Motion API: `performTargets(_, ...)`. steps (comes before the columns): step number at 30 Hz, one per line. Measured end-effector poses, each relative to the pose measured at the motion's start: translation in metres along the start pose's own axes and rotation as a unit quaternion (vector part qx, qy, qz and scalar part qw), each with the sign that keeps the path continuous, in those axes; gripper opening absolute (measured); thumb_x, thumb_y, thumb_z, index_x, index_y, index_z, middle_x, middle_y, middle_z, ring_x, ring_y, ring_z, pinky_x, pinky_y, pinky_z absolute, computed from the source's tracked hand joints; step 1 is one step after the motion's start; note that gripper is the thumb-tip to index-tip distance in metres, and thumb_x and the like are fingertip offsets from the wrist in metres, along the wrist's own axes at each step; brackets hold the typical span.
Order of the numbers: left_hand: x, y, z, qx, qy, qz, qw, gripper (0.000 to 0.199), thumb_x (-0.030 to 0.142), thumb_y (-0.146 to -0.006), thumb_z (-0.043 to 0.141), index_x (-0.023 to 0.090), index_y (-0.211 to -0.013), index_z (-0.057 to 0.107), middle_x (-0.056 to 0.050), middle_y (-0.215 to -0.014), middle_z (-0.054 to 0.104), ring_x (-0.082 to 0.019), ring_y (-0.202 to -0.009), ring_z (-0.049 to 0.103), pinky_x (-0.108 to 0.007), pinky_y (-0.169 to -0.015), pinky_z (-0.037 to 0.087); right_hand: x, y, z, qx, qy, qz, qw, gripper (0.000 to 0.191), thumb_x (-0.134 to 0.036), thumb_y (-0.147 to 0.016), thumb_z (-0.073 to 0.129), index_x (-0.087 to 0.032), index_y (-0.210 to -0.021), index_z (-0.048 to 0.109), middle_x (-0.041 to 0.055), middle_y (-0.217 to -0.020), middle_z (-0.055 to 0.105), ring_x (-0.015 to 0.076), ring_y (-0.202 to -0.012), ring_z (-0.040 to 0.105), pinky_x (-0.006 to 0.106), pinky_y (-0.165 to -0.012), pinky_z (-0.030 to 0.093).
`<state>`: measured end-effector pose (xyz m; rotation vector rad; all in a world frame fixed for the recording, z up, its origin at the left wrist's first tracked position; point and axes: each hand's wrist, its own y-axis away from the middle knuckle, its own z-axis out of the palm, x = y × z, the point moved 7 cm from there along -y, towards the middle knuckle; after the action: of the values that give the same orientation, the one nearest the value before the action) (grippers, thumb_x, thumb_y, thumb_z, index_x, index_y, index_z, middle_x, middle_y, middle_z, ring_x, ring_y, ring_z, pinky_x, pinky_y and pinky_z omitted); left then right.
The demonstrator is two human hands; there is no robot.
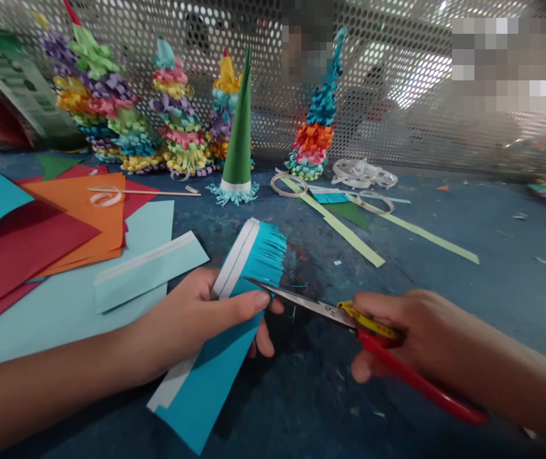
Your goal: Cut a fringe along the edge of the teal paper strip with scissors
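Blue strip [225,376] is lying toward 7 o'clock, left hand [191,315] pinching it. Right hand [421,325], at 4 o'clock, is gripping scissors [309,303]. Judgement: you're cutting best while keeping snips parallel, stopping before the white band [238,256].

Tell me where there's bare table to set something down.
Bare but for scraps: the table right of the green strips, beyond the right hand; also between that hand and the blue paper. Crowded: left, with sheets; middle back, with cones.
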<state>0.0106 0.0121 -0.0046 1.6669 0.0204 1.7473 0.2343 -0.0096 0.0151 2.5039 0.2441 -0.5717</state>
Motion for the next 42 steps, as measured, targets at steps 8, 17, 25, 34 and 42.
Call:
performTargets(8,0.001,0.002,0.000,0.002,-0.025,-0.003,1.000,0.033,0.052,-0.083,0.085,0.020,-0.085,0.080,-0.002,-0.065,0.078,-0.018,-0.064,0.065,-0.024,-0.060,0.048,-0.002,0.007,0.006,-0.085,-0.054,0.055,0.993,0.023,-0.033,-0.087,0.075,-0.027,-0.076,0.057,-0.0060,-0.069,0.083,0.0179,-0.054,0.066,0.025,-0.051,0.040)
performTargets(17,-0.002,-0.002,-0.005,0.013,-0.013,0.012,1.000,0.032,0.050,-0.087,0.080,0.018,-0.084,0.077,-0.001,-0.064,0.077,-0.014,-0.059,0.059,-0.021,-0.055,0.045,-0.009,0.013,0.003,-0.102,-0.069,0.063,0.990,0.021,-0.032,-0.087,0.074,-0.029,-0.076,0.057,-0.0075,-0.061,0.080,0.0197,-0.050,0.068,0.026,-0.049,0.042)
performTargets(25,-0.006,-0.005,-0.010,0.019,-0.014,0.020,1.000,0.031,0.049,-0.085,0.081,0.019,-0.085,0.077,0.000,-0.061,0.075,-0.015,-0.057,0.059,-0.022,-0.054,0.046,0.000,0.012,0.009,-0.092,-0.070,0.059,0.992,0.013,-0.030,-0.090,0.070,-0.029,-0.080,0.062,-0.0067,-0.066,0.082,0.0198,-0.054,0.071,0.025,-0.050,0.042)
performTargets(34,-0.004,-0.004,-0.010,0.032,-0.052,0.016,0.998,0.036,0.054,-0.087,0.078,0.019,-0.091,0.080,-0.001,-0.064,0.075,-0.016,-0.057,0.056,-0.024,-0.051,0.043,0.001,0.008,0.007,-0.080,-0.032,0.053,0.995,0.017,-0.030,-0.081,0.076,-0.026,-0.077,0.060,-0.0010,-0.071,0.083,0.0220,-0.058,0.071,0.026,-0.052,0.039)
performTargets(42,-0.003,-0.005,-0.009,0.014,-0.071,0.031,0.997,0.030,0.049,-0.090,0.076,0.021,-0.082,0.078,-0.001,-0.063,0.075,-0.019,-0.066,0.064,-0.026,-0.063,0.050,0.000,0.009,0.012,-0.105,-0.084,0.026,0.991,0.024,-0.045,-0.095,0.065,-0.027,-0.081,0.058,-0.0016,-0.076,0.085,0.0184,-0.057,0.070,0.025,-0.050,0.041)
